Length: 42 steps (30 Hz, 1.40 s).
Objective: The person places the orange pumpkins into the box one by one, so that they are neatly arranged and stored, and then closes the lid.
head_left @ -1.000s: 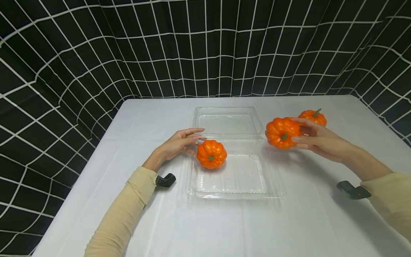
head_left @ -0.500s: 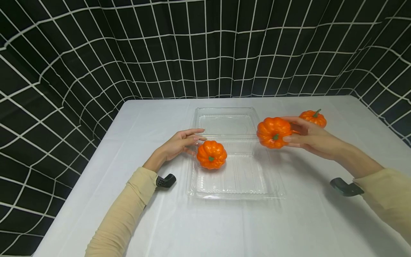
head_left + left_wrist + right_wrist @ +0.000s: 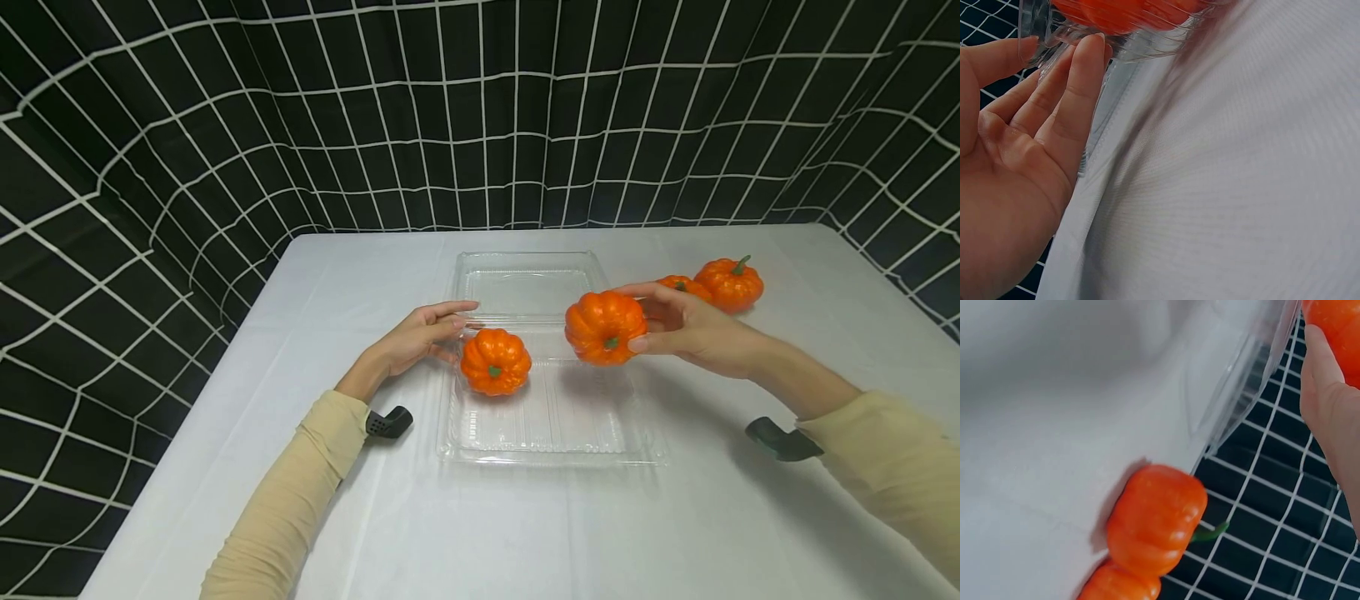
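Observation:
In the head view my right hand (image 3: 697, 333) grips a shiny orange toy pumpkin (image 3: 603, 325) by its right side, thumb in front. That pumpkin is held over the right part of a clear plastic clamshell container (image 3: 558, 458), casting a shadow below. A second orange pumpkin (image 3: 495, 362) sits in the container's base at the upper left, green stem toward me. At the container's left edge, near the hinge, my left hand (image 3: 414, 340) pinches the rim; the left wrist view shows thumb (image 3: 1013, 59) and fingertips (image 3: 1088, 50) on the clear plastic.
The container's lid (image 3: 532, 292) lies folded open toward the back. Two more pumpkins, one with a long stem (image 3: 729, 287) and one partly behind my right hand (image 3: 686, 287), rest at the back right of the white-covered table (image 3: 525, 533). A dark grid-patterned curtain (image 3: 495, 117) hangs behind.
My right hand has carried its pumpkin leftward, from beside the container to over its base. A pumpkin behind that hand has come more into sight. My left hand has stayed put.

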Motion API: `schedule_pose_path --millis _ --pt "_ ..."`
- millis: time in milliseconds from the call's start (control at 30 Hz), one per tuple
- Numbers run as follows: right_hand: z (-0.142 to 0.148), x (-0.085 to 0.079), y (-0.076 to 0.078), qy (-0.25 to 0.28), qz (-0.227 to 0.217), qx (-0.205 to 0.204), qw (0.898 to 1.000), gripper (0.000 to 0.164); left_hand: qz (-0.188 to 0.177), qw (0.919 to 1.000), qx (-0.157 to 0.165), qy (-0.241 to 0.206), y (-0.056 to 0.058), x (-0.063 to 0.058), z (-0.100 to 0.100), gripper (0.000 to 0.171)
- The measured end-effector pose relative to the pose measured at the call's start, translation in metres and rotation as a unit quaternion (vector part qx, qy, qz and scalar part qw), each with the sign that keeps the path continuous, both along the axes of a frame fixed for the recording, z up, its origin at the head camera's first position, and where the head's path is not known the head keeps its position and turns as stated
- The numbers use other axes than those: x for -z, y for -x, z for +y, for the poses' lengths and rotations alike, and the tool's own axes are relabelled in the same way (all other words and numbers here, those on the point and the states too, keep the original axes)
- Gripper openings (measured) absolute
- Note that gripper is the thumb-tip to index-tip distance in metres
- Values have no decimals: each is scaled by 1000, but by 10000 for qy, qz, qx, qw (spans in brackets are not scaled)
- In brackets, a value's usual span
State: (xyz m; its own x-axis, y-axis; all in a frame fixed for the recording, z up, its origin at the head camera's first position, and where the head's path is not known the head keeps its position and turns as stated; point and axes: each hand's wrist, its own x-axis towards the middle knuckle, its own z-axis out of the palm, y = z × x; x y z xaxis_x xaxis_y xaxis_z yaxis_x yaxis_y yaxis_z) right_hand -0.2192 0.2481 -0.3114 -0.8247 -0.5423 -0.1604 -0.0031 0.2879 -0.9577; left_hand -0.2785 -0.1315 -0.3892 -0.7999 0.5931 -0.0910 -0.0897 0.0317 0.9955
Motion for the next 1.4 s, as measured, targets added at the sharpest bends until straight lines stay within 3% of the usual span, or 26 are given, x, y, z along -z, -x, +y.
schedule_pose_path --millis 467,1400 --pt "-28 4 -4 -139 261 -382 9988 62 58 10000 40 3 1 0 -1 47" --pt "-76 24 -26 226 129 -1151 9930 62 63 10000 -7 29 -1 -2 0 48"
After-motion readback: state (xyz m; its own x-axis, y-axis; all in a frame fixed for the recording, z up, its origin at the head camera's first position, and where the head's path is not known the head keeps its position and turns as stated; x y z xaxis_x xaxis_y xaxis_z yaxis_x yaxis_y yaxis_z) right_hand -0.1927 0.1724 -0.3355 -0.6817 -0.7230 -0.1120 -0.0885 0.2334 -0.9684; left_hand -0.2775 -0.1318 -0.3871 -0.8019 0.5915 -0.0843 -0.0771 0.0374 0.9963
